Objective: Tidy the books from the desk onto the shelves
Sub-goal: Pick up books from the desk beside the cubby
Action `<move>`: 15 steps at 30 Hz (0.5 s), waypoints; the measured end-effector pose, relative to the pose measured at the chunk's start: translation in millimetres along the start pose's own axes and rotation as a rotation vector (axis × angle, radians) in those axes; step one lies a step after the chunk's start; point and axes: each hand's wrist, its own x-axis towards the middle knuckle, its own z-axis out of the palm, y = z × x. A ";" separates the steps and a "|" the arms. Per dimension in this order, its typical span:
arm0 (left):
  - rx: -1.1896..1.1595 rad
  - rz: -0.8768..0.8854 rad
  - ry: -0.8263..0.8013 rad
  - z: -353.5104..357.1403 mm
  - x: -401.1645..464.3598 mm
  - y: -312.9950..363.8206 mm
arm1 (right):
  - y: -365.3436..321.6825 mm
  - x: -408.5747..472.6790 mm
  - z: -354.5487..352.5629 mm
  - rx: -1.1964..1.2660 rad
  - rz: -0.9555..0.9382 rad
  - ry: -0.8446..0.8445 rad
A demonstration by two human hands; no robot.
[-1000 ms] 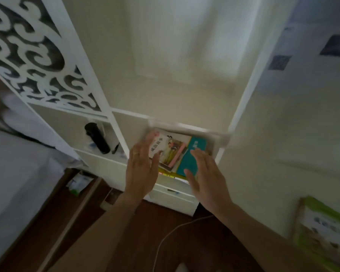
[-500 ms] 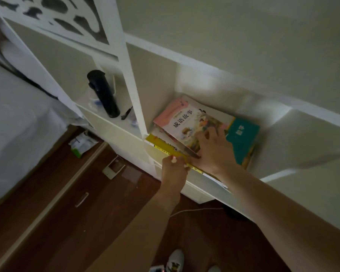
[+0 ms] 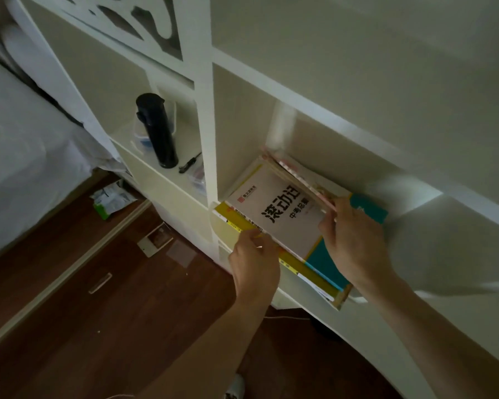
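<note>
Since half a second ago the pink story book that lay flat on top has been tipped up on edge by my right hand (image 3: 355,240), exposing the white workbook (image 3: 280,217) with big black characters under it; my left hand (image 3: 255,254) has hardly shifted. Head view, the only one: right-hand fingers are curled and pinch the lifted pink book (image 3: 300,182) by its near edge, tilting it toward the back of the compartment, I'd say to stand it or reorder the pile. Left hand pinches the front edge of the stack at the yellow book (image 3: 242,223), likely bracing so the pile doesn't slide off while the top one pivots. Teal book (image 3: 326,263) lies flat under the white one, its corner and the yellow spine overhanging the shelf lip (image 3: 213,217); that overhang is the risk, so push the stack in next. All these books are already in the lower right compartment of the white shelf unit, none on a desk in view. Black flask (image 3: 156,131) stands upright in the compartment to the left, well apart. Wood floor (image 3: 98,312) below.
</note>
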 end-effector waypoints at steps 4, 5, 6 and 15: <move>-0.130 -0.196 -0.040 13.5 3.4 18.3 | 7.4 -27.3 4.6 -0.037 0.050 0.014; -0.183 -0.263 -0.034 16.9 7.0 23.0 | 7.9 -33.4 7.4 -0.088 0.028 0.026; -0.232 -0.311 -0.027 22.0 14.1 24.1 | 7.3 -38.0 9.8 -0.146 -0.013 0.038; -0.130 -0.305 0.038 38.7 32.3 14.6 | 6.3 -33.6 13.7 -0.398 -0.020 -0.255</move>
